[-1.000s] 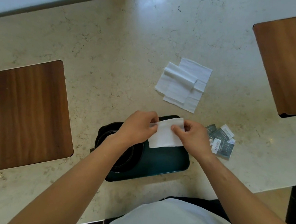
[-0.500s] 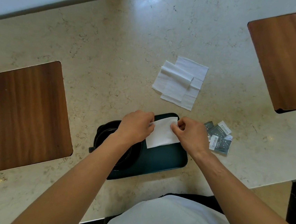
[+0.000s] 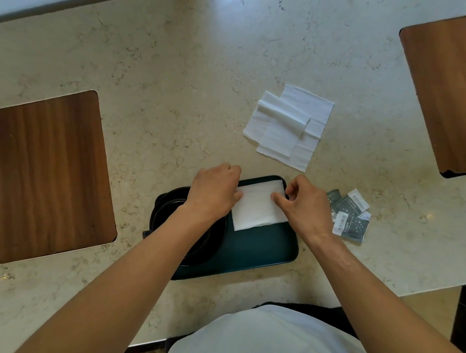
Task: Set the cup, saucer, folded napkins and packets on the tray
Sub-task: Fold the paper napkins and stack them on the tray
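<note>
A dark green tray lies at the near edge of the marble table. A black cup and saucer sit on its left half, mostly hidden under my left forearm. A folded white napkin lies on the tray's far right part. My left hand pinches its left edge and my right hand pinches its right edge. More white napkins lie unfolded beyond the tray. Several grey and white packets lie on the table right of the tray.
A wooden inset panel lies in the table at left, another wooden panel at far right. The table's near edge steps back at right. My white shirt fills the bottom.
Both hands have lowered the folded napkin onto the tray's far right part; it now lies flatter. The camera view shifted slightly.
</note>
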{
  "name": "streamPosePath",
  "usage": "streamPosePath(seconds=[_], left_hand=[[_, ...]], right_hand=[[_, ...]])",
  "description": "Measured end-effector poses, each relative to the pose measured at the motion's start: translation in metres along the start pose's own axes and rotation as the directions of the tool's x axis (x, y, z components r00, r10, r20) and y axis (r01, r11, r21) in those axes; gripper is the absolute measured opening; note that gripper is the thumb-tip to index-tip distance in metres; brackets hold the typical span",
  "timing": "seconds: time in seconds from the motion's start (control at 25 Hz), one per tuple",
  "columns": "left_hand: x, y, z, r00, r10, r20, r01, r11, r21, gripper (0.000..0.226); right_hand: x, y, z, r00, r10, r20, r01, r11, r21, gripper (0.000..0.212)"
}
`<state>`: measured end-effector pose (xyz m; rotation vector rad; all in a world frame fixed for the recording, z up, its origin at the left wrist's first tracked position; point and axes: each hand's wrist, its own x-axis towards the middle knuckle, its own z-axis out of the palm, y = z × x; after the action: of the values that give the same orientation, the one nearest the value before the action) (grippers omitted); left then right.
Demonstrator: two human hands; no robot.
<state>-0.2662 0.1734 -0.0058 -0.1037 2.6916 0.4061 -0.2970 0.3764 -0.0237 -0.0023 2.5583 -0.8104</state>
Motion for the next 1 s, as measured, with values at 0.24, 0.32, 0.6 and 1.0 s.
streamPosePath(seconds=[0.24,0.32,0.6,1.0], left_hand=[[-0.001,-0.001,-0.001,1.000,-0.012,-0.023,0.011,1.000,-0.025,0.018],[-0.001,0.000,-0.001,1.000,-0.017,-0.017,0.017,0.999,-0.028,0.019],[0.039,0.002,-0.025,0.992,0.011,-0.124,-0.035,0.980,-0.197,0.019],[0.145,0.007,-0.055,0.945,0.159,-0.286,-0.206,0.968,-0.143,0.019]], right_hand=[[0.002,0.002,0.000,1.000,-0.009,0.018,0.009,1.000,0.018,0.026],[0.002,0.003,0.000,1.000,-0.014,0.021,0.014,1.000,0.013,0.026],[0.019,-0.001,-0.011,0.998,-0.016,-0.055,0.022,0.992,0.125,0.016],[0.113,-0.017,-0.039,0.956,-0.199,-0.214,0.200,0.980,-0.015,0.013]])
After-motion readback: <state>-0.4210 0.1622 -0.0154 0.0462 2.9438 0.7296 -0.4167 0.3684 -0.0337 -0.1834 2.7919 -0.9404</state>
